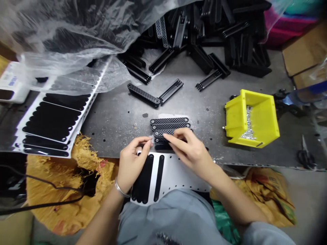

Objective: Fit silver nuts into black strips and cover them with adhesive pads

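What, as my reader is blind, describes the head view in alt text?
A person's right hand is over black lattice-topped bars lined up on a dark grey table, left hand beside them; a yellow plastic bin of silvery parts stands right.

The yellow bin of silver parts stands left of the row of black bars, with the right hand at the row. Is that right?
No: the head view shows the bin right of the bars, not left. It does hold silver parts, and the right hand is at the row.

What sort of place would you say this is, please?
Probably a small assembly workshop: a yellow bin of small metal parts, a heap of black parts and a row of black bars share one worktable.
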Available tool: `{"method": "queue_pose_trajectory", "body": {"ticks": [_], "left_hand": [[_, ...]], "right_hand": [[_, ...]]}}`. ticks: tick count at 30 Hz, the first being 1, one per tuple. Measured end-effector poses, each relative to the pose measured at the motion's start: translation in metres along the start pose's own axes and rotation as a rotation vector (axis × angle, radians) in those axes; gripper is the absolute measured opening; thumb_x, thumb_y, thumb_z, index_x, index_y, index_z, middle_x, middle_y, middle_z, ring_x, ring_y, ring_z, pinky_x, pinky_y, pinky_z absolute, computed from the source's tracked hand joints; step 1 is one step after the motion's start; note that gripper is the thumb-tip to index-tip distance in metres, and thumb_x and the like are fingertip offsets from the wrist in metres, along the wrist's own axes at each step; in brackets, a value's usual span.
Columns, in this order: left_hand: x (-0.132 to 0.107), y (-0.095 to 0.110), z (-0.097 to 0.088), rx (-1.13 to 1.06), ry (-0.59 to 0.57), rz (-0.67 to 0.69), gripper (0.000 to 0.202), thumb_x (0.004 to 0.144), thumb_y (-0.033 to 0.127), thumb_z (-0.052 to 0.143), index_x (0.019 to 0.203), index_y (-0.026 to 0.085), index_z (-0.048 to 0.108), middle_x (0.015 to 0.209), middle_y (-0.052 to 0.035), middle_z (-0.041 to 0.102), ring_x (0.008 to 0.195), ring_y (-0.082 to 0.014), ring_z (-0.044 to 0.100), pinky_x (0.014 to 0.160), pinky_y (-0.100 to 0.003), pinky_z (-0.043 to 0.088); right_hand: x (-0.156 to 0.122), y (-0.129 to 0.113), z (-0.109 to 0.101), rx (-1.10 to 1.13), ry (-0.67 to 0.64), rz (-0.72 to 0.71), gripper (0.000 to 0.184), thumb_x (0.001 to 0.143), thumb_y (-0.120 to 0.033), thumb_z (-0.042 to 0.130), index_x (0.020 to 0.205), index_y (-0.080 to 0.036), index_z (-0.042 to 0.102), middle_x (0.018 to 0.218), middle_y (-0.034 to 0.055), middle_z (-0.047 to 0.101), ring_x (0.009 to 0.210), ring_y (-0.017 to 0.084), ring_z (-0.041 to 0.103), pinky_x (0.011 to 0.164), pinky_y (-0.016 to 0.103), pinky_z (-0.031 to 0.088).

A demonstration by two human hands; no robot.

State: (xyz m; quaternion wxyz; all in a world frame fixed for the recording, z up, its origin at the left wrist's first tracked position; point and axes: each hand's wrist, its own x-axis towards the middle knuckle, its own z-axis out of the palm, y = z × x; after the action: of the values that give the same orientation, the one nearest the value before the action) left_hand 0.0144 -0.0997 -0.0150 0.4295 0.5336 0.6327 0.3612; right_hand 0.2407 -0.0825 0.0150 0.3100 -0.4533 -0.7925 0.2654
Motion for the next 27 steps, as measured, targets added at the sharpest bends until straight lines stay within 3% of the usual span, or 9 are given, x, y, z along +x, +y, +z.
{"method": "queue_pose_trajectory", "body": {"ticks": [2, 5, 11, 14, 17, 20, 23, 27], "left_hand": [[0.004, 0.004, 0.000, 0.017, -0.019, 0.003, 0.022, 0.096, 0.040, 0.067, 0.104, 0.023, 0.077, 0.099, -0.0035, 0.080, 0.090, -0.0186, 0.075, 0.088, -0.028, 0.056], [0.009, 0.006, 0.001, -0.015, -0.058, 0.009, 0.021, 0.097, 0.038, 0.066, 0.105, 0.024, 0.079, 0.100, -0.0033, 0.080, 0.091, -0.0192, 0.074, 0.090, -0.028, 0.056], [0.013, 0.003, 0.003, -0.059, -0.064, -0.006, 0.020, 0.096, 0.037, 0.067, 0.100, 0.023, 0.080, 0.095, -0.0033, 0.079, 0.086, -0.0180, 0.071, 0.085, -0.027, 0.054], [0.015, 0.006, 0.005, -0.061, -0.062, -0.033, 0.019, 0.093, 0.037, 0.070, 0.096, 0.022, 0.079, 0.090, -0.0023, 0.078, 0.077, -0.0157, 0.067, 0.075, -0.025, 0.052], [0.017, 0.009, 0.006, -0.080, -0.070, -0.103, 0.017, 0.089, 0.037, 0.073, 0.088, 0.020, 0.076, 0.071, 0.0024, 0.069, 0.056, -0.0095, 0.051, 0.055, -0.021, 0.042], [0.018, 0.009, 0.007, -0.116, -0.090, -0.164, 0.019, 0.088, 0.039, 0.073, 0.084, 0.020, 0.074, 0.055, 0.0073, 0.051, 0.047, -0.0066, 0.032, 0.045, -0.020, 0.025], [0.019, 0.007, 0.007, -0.118, -0.093, -0.164, 0.021, 0.087, 0.040, 0.073, 0.083, 0.019, 0.073, 0.053, 0.0082, 0.043, 0.047, -0.0064, 0.026, 0.044, -0.021, 0.019], [0.019, 0.006, 0.006, -0.085, -0.077, -0.151, 0.022, 0.087, 0.041, 0.073, 0.083, 0.019, 0.073, 0.053, 0.0082, 0.041, 0.048, -0.0063, 0.025, 0.044, -0.021, 0.017]], "right_hand": [[0.015, 0.007, 0.013, -0.072, -0.019, -0.128, 0.031, 0.104, -0.016, 0.053, 0.130, -0.022, 0.068, 0.113, 0.0108, 0.068, 0.101, 0.021, 0.065, 0.086, 0.038, 0.059], [0.023, 0.014, 0.021, -0.069, -0.011, -0.229, 0.016, 0.102, -0.020, 0.060, 0.108, -0.019, 0.075, 0.106, 0.0093, 0.074, 0.095, 0.021, 0.064, 0.083, 0.037, 0.058], [0.024, 0.017, 0.021, -0.033, -0.041, -0.210, 0.015, 0.100, -0.023, 0.064, 0.106, -0.022, 0.077, 0.107, 0.0073, 0.076, 0.097, 0.021, 0.061, 0.084, 0.038, 0.058], [0.026, 0.014, 0.023, -0.049, -0.031, -0.219, 0.014, 0.101, -0.023, 0.064, 0.104, -0.020, 0.077, 0.106, 0.0076, 0.077, 0.094, 0.021, 0.061, 0.081, 0.038, 0.058], [0.023, 0.011, 0.014, -0.094, -0.061, -0.250, 0.016, 0.100, -0.026, 0.064, 0.105, -0.018, 0.076, 0.110, 0.0093, 0.077, 0.096, 0.022, 0.063, 0.081, 0.039, 0.059], [0.012, 0.016, -0.009, -0.109, -0.082, -0.115, 0.020, 0.100, -0.029, 0.066, 0.113, -0.018, 0.075, 0.114, 0.0113, 0.074, 0.099, 0.022, 0.067, 0.085, 0.039, 0.059], [-0.003, 0.028, -0.029, -0.004, -0.021, 0.093, 0.014, 0.098, -0.023, 0.068, 0.110, -0.020, 0.076, 0.103, 0.0072, 0.071, 0.088, 0.017, 0.068, 0.074, 0.031, 0.057], [-0.012, 0.044, -0.032, 0.098, 0.039, 0.108, 0.011, 0.097, -0.018, 0.067, 0.103, -0.022, 0.075, 0.097, 0.0041, 0.070, 0.077, 0.014, 0.066, 0.064, 0.028, 0.053]]}}
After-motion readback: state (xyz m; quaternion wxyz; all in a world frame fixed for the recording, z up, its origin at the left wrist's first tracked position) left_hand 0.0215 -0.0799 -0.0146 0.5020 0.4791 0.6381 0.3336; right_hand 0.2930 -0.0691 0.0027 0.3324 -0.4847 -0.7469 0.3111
